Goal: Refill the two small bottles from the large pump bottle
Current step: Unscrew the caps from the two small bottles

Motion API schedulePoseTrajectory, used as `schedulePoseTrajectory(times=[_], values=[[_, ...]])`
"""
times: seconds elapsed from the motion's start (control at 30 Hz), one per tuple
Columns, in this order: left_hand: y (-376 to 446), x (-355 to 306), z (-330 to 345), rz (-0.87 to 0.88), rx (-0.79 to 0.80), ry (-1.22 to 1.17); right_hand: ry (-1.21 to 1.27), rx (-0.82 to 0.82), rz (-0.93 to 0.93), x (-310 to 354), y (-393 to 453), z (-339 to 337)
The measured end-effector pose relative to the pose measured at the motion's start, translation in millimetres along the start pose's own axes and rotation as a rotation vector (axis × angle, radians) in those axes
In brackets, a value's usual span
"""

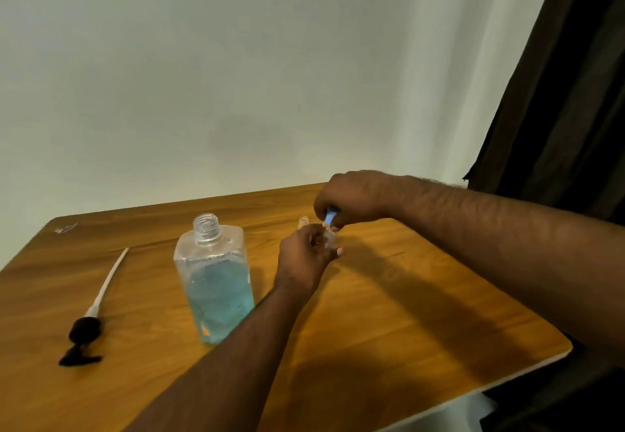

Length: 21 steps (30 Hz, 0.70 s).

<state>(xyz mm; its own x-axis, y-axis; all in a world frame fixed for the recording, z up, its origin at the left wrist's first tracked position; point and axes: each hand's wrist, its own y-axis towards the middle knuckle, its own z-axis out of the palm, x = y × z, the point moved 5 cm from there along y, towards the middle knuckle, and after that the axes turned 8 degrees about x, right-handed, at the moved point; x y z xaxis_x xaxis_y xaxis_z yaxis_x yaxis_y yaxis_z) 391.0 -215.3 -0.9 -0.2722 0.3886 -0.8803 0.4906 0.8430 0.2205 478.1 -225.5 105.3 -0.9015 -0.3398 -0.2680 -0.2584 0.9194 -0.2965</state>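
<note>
The large clear bottle (pixel 214 279) stands upright mid-table, neck open, about half full of blue liquid. Its black pump head with white dip tube (pixel 88 316) lies flat to the left. My left hand (pixel 306 256) grips a small clear bottle (pixel 329 237) just right of the large one. My right hand (pixel 351 200) is directly above it, fingers pinched on the small bottle's blue cap (pixel 329 217). A second small clear bottle (pixel 303 221) stands uncapped behind my left hand, mostly hidden.
The wooden table (pixel 389 313) has a rounded right corner and a front edge close to me. A small clear scrap (pixel 66 228) lies at the far left corner. A white wall stands behind; a dark curtain (pixel 558 93) hangs at the right.
</note>
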Motion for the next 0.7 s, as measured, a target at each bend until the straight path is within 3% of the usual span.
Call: schedulePoseTrajectory(times=[0.2, 0.3, 0.4, 0.47, 0.57, 0.63, 0.7], values=[[14, 13, -1, -0.047, -0.012, -0.059, -0.381, -0.126, -0.200, 0, 5, 11], [20, 17, -1, -0.044, -0.016, -0.072, -0.428, -0.389, -0.222, -9, 11, 26], [23, 21, 3, -0.065, -0.021, -0.094, -0.108, -0.798, -0.049, -36, 14, 27], [19, 28, 5, -0.071, -0.044, -0.094, 0.238, -0.944, 0.064, -54, 14, 32], [11, 40, 2, -0.063, -0.114, -0.109, 0.824, -0.993, 0.223, -65, 14, 59], [8, 47, 0, -0.076, -0.141, -0.095, 1.125, -0.916, 0.314, -57, 20, 94], [8, 55, -1, -0.102, -0.148, -0.071, 1.274, -0.803, 0.404, -42, 27, 130]])
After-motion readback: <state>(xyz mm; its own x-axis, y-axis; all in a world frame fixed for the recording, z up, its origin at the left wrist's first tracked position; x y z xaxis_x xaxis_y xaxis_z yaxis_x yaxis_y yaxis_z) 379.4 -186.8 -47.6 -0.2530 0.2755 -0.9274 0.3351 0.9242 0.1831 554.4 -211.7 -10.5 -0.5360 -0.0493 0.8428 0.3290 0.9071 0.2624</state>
